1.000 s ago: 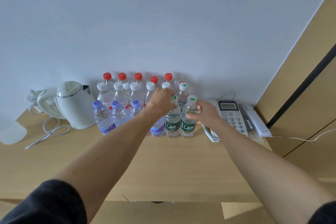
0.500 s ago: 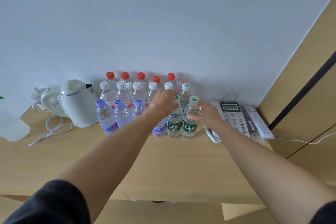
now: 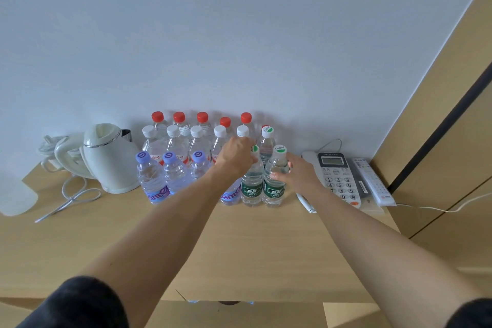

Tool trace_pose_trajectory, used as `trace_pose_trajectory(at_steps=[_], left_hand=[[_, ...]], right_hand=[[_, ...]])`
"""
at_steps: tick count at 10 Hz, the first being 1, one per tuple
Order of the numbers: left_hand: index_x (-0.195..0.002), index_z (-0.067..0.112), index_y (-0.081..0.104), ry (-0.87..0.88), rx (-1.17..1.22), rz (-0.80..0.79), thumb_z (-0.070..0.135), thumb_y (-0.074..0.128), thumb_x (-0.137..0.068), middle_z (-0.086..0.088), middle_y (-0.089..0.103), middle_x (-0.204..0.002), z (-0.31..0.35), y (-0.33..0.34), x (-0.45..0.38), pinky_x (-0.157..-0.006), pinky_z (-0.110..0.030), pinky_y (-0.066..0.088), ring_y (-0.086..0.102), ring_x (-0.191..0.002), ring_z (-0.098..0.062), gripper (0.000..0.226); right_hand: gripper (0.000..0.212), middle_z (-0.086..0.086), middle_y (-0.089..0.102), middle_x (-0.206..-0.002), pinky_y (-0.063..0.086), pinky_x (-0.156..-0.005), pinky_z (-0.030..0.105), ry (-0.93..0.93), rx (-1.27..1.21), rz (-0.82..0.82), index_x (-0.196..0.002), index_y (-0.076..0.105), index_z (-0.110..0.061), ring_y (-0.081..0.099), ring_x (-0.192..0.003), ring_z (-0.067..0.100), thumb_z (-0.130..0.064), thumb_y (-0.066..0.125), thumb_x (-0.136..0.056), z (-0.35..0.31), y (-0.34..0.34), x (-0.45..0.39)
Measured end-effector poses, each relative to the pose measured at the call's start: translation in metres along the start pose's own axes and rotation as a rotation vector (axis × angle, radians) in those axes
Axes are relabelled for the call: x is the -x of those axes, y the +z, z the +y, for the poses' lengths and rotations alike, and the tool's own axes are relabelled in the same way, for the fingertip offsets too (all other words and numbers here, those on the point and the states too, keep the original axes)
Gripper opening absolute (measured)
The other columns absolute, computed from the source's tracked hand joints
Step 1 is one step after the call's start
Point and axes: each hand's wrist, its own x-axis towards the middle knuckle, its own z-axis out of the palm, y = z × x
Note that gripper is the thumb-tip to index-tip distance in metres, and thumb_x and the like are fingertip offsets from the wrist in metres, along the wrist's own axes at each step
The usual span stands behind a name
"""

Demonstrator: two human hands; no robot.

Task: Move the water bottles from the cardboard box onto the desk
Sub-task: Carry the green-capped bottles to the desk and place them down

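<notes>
Several water bottles stand in rows at the back of the wooden desk [image 3: 253,242], against the wall: red caps at the rear, white caps in the middle, purple caps [image 3: 150,176] in front. Two green-labelled bottles stand at the right end of the front row. My left hand [image 3: 237,156] grips the neck of the left green-labelled bottle [image 3: 251,189]. My right hand [image 3: 298,174] holds the shoulder of the right green-labelled bottle [image 3: 274,186]. Both bottles stand upright on the desk. A strip of the cardboard box [image 3: 239,314] shows below the desk's front edge.
A white electric kettle [image 3: 109,158] with its cord stands left of the bottles. A desk telephone [image 3: 338,176] and a white remote control [image 3: 372,181] lie to the right. A wooden panel rises at the far right.
Both hands have stayed on the two green-labelled bottles, which stand in the same spot. Only the view has shifted slightly.
</notes>
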Motion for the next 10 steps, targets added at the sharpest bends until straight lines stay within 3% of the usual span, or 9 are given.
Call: trace_pose_trajectory(at_steps=[1,2,4,5,6,7,8,9,10], left_hand=[[-0.125,0.007,0.064,-0.006,0.01,0.008,0.019,0.07,-0.092,-0.016,0.069,-0.113,0.002,0.0,0.003,-0.085,-0.037,0.053,0.065,-0.102,-0.032,0.035],[-0.116,0.005,0.063,-0.002,0.026,0.01,0.023,0.075,-0.09,-0.017,0.068,-0.106,0.004,0.001,0.006,-0.079,-0.037,0.051,0.065,-0.098,-0.033,0.035],[-0.133,0.008,0.056,-0.002,0.052,0.079,0.03,0.073,-0.09,-0.015,0.068,-0.111,-0.004,0.001,0.016,-0.086,-0.043,0.053,0.064,-0.103,-0.033,0.051],[-0.132,0.012,0.058,0.01,0.042,0.147,0.032,0.069,-0.093,-0.015,0.068,-0.104,-0.016,-0.007,0.017,-0.079,-0.041,0.053,0.064,-0.099,-0.034,0.045],[-0.133,0.015,0.059,-0.01,0.041,0.197,0.031,0.067,-0.094,-0.014,0.069,-0.112,-0.031,-0.02,0.019,-0.082,-0.041,0.054,0.065,-0.105,-0.035,0.043],[-0.133,0.016,0.06,-0.051,-0.007,0.216,0.032,0.062,-0.097,-0.014,0.069,-0.114,-0.053,-0.032,0.019,-0.084,-0.041,0.053,0.064,-0.107,-0.035,0.04],[-0.118,0.014,0.068,-0.077,-0.089,0.257,0.035,0.059,-0.097,-0.015,0.07,-0.105,-0.079,-0.041,0.017,-0.073,-0.035,0.046,0.063,-0.101,-0.035,0.031],[-0.117,0.011,0.066,-0.119,-0.094,0.235,0.033,0.054,-0.099,-0.019,0.068,-0.106,-0.102,-0.045,0.02,-0.071,-0.036,0.046,0.064,-0.096,-0.038,0.031],[-0.115,0.009,0.067,-0.129,-0.06,0.258,0.03,0.049,-0.101,-0.02,0.068,-0.107,-0.12,-0.05,0.017,-0.069,-0.035,0.041,0.064,-0.096,-0.038,0.031]], right_hand=[[0.055,-0.004,0.064,-0.113,0.037,-0.086,0.026,0.021,-0.02,0.005,-0.129,0.063,-0.025,0.058,-0.113,0.019,-0.027,0.083,-0.079,0.0,0.001,0.002],[0.055,-0.01,0.058,-0.105,0.036,-0.086,0.025,0.036,-0.027,-0.004,-0.131,0.06,-0.026,0.057,-0.113,0.019,-0.027,0.081,-0.08,-0.002,0.001,0.003],[0.057,-0.001,0.062,-0.121,0.04,-0.092,0.03,0.076,0.026,-0.021,-0.137,0.051,-0.025,0.055,-0.121,0.024,-0.035,0.075,-0.086,-0.008,0.004,0.01],[0.051,0.0,0.062,-0.116,0.044,-0.095,0.035,0.108,0.056,-0.007,-0.133,0.051,-0.023,0.056,-0.119,0.025,-0.038,0.071,-0.088,-0.017,0.004,0.013],[0.049,-0.005,0.059,-0.11,0.048,-0.096,0.038,0.121,0.013,0.029,-0.132,0.052,-0.023,0.06,-0.115,0.024,-0.036,0.07,-0.089,-0.025,0.005,0.015],[0.049,0.002,0.064,-0.121,0.049,-0.098,0.043,0.142,-0.012,0.067,-0.13,0.054,-0.019,0.06,-0.115,0.025,-0.033,0.073,-0.087,-0.032,0.004,0.018],[0.049,0.005,0.062,-0.122,0.048,-0.095,0.04,0.179,0.049,0.118,-0.129,0.054,-0.014,0.058,-0.115,0.027,-0.033,0.073,-0.088,-0.036,0.002,0.021],[0.035,0.004,0.057,-0.109,0.043,-0.083,0.039,0.215,0.141,0.162,-0.111,0.051,-0.015,0.054,-0.101,0.025,-0.036,0.068,-0.09,-0.041,0.001,0.03],[0.034,0.007,0.058,-0.112,0.04,-0.077,0.036,0.178,0.187,0.233,-0.114,0.05,-0.012,0.054,-0.101,0.027,-0.036,0.063,-0.093,-0.052,0.002,0.034]])
